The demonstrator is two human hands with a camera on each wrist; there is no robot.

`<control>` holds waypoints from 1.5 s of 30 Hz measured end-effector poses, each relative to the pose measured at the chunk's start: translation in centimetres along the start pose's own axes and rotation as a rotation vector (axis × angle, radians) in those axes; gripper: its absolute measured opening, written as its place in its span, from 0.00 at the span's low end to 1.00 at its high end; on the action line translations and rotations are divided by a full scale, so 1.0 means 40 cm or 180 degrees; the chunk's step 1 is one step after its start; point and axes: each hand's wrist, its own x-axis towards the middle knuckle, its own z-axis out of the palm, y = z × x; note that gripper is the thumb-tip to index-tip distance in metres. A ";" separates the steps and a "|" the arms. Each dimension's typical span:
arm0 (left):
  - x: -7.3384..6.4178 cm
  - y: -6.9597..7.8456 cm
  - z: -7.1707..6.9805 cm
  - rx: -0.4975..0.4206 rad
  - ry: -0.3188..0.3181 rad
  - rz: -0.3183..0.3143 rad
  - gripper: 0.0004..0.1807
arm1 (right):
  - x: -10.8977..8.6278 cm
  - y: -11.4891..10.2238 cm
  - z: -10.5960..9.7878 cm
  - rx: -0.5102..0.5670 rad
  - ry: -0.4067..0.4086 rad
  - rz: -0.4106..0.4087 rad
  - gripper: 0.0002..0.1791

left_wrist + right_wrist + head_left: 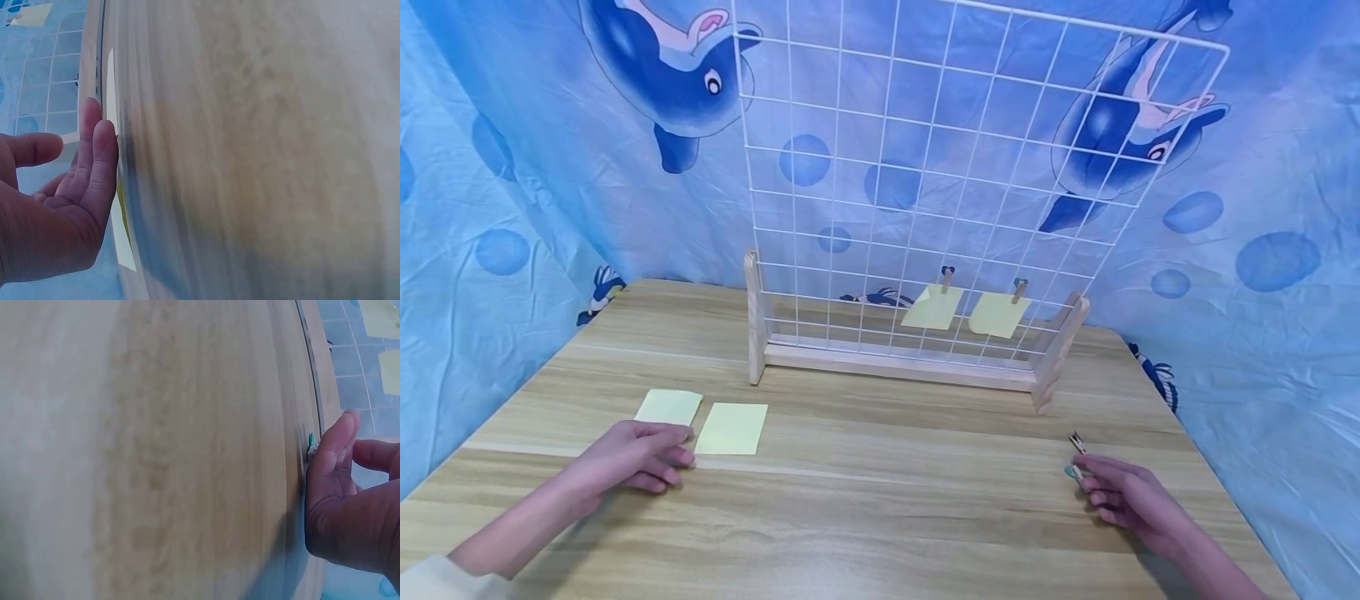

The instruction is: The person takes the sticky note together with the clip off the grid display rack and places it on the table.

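My left hand (pixel 632 458) hovers at the near edge of two pale yellow sticky notes, its fingers loosely bent. The left note (pixel 668 407) is partly covered by that hand; the right note (pixel 732 428) lies flat beside the fingertips. In the left wrist view the thumb stands apart from the fingers. At the right, my right hand (pixel 1131 500) is beside two small wooden clothespins. One clothespin (pixel 1077 442) lies just beyond the fingertips; the other, a teal-topped clothespin (pixel 1075 476), is at the fingers and partly hidden. The right wrist view shows thumb and fingers apart.
A white wire grid (pixel 880 175) stands upright in a wooden base (pixel 898 367) at the table's back. Two yellow notes, a left one (pixel 938 308) and a right one (pixel 1000 315), hang there from clothespins. A blue dolphin-print cloth (pixel 505 192) surrounds the wooden table (pixel 865 508).
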 end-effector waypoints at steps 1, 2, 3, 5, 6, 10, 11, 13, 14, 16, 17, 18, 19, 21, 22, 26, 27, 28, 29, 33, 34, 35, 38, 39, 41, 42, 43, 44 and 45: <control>0.001 0.002 0.002 -0.0013 -0.0006 -0.0001 0.28 | 0.000 -0.002 0.003 -0.0008 -0.0006 -0.0005 0.34; 0.003 0.003 0.005 -0.0021 -0.0011 -0.0004 0.28 | 0.001 -0.003 0.006 -0.0013 -0.0023 -0.0010 0.34; 0.004 0.006 0.008 -0.0044 -0.0014 -0.0014 0.28 | 0.002 -0.005 0.010 -0.0015 -0.0040 -0.0019 0.33; 0.009 0.011 0.015 -0.0066 -0.0029 -0.0006 0.29 | 0.003 -0.007 0.017 0.0000 -0.0090 -0.0037 0.33; 0.012 0.014 0.019 -0.0075 -0.0038 -0.0002 0.29 | 0.004 -0.008 0.021 0.0007 -0.0125 -0.0052 0.33; 0.024 0.026 0.035 -0.0118 -0.0094 -0.0025 0.29 | 0.007 -0.013 0.036 0.0056 -0.0205 -0.0058 0.33; 0.027 0.028 0.039 -0.0138 -0.0094 -0.0055 0.28 | 0.007 -0.015 0.039 0.0058 -0.0219 -0.0060 0.33; 0.031 0.031 0.045 -0.0172 -0.0105 -0.0082 0.28 | 0.006 -0.017 0.044 0.0072 -0.0228 -0.0045 0.33; 0.034 0.033 0.048 -0.0184 -0.0105 -0.0099 0.28 | 0.005 -0.019 0.046 0.0085 -0.0231 -0.0034 0.33; 0.038 0.035 0.053 -0.0207 -0.0110 -0.0107 0.29 | 0.003 -0.022 0.051 0.0074 -0.0250 -0.0046 0.33; 0.040 0.038 0.056 -0.0231 -0.0099 -0.0133 0.29 | 0.002 -0.023 0.054 0.0073 -0.0259 -0.0053 0.33; 0.043 0.040 0.059 -0.0242 -0.0116 -0.0127 0.30 | 0.002 -0.024 0.057 0.0074 -0.0267 -0.0058 0.33; 0.045 0.043 0.062 -0.0253 -0.0132 -0.0121 0.30 | 0.002 -0.025 0.061 0.0066 -0.0271 -0.0062 0.33; 0.050 0.049 0.070 -0.0271 -0.0162 -0.0101 0.31 | 0.003 -0.028 0.069 0.0039 -0.0297 -0.0096 0.33; 0.052 0.052 0.074 -0.0279 -0.0182 -0.0084 0.31 | 0.003 -0.029 0.074 0.0037 -0.0311 -0.0107 0.33; 0.063 0.062 0.094 -0.0296 -0.0232 -0.0010 0.30 | 0.008 -0.035 0.096 0.0030 -0.0377 -0.0147 0.32; 0.066 0.064 0.099 -0.0303 -0.0240 0.0003 0.30 | 0.009 -0.037 0.101 0.0036 -0.0395 -0.0149 0.32; 0.070 0.066 0.105 -0.0304 -0.0253 0.0026 0.30 | 0.011 -0.039 0.107 0.0038 -0.0407 -0.0157 0.32; 0.074 0.069 0.111 -0.0304 -0.0263 0.0041 0.30 | 0.012 -0.041 0.113 0.0038 -0.0420 -0.0164 0.32; 0.090 0.082 0.137 -0.0290 -0.0270 0.0075 0.28 | 0.017 -0.047 0.131 0.0026 -0.0507 -0.0228 0.32; 0.093 0.085 0.143 -0.0291 -0.0262 0.0073 0.28 | 0.017 -0.048 0.135 0.0023 -0.0524 -0.0245 0.32; 0.096 0.087 0.150 -0.0300 -0.0262 0.0059 0.27 | 0.018 -0.048 0.138 0.0020 -0.0538 -0.0259 0.32; 0.103 0.092 0.166 -0.0302 -0.0237 0.0035 0.28 | 0.021 -0.050 0.149 0.0021 -0.0559 -0.0280 0.33; 0.105 0.093 0.170 -0.0303 -0.0245 0.0034 0.28 | 0.023 -0.050 0.153 0.0020 -0.0565 -0.0286 0.33; 0.110 0.095 0.177 -0.0297 -0.0276 0.0076 0.28 | 0.027 -0.051 0.161 0.0032 -0.0582 -0.0304 0.32; 0.112 0.097 0.181 -0.0293 -0.0286 0.0104 0.28 | 0.030 -0.052 0.166 0.0040 -0.0593 -0.0315 0.32; 0.115 0.098 0.184 -0.0308 -0.0312 0.0129 0.28 | 0.033 -0.054 0.170 0.0055 -0.0601 -0.0325 0.32; 0.118 0.100 0.188 -0.0315 -0.0335 0.0158 0.28 | 0.036 -0.055 0.176 0.0075 -0.0611 -0.0331 0.31; 0.122 0.102 0.191 -0.0334 -0.0359 0.0176 0.28 | 0.038 -0.057 0.181 0.0084 -0.0616 -0.0347 0.31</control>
